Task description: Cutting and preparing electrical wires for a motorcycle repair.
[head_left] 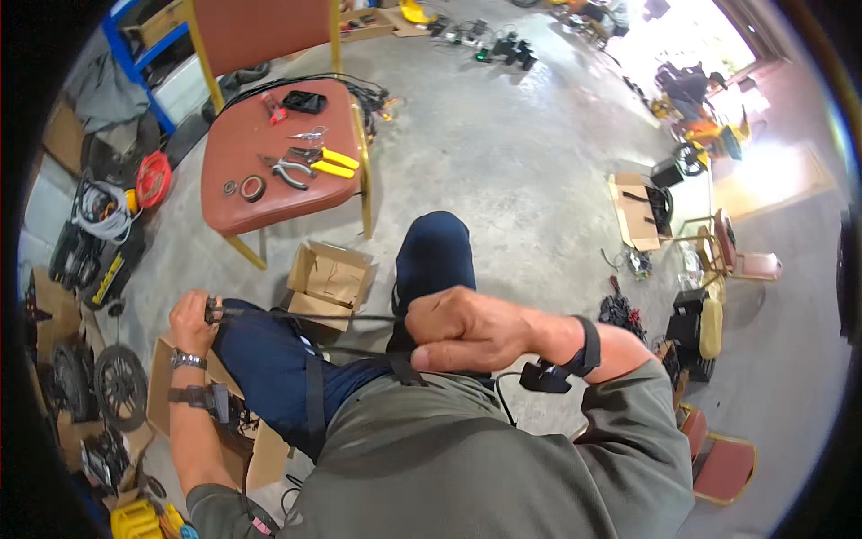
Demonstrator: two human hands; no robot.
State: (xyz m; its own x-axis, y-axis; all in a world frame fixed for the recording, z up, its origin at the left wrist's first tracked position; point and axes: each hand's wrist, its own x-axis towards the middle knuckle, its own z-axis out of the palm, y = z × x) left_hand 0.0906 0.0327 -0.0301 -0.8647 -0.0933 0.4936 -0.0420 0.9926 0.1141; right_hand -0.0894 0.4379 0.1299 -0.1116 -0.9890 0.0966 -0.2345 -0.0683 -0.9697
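Grey-green shirt (413, 463) nearest. Left hand (191, 314): fingers curled closed round a black cable (283, 314). Right hand (462, 328): fingers folded into a fist on it, exact grip hidden. Cable runs nearly straight between the two, above the lap (269, 368). Judged light, pliant, not fragile, perhaps slick; best gripped by the sheath, close to each fist. Beyond: open box (337, 274), then chair (229, 148) bearing pliers (289, 171).
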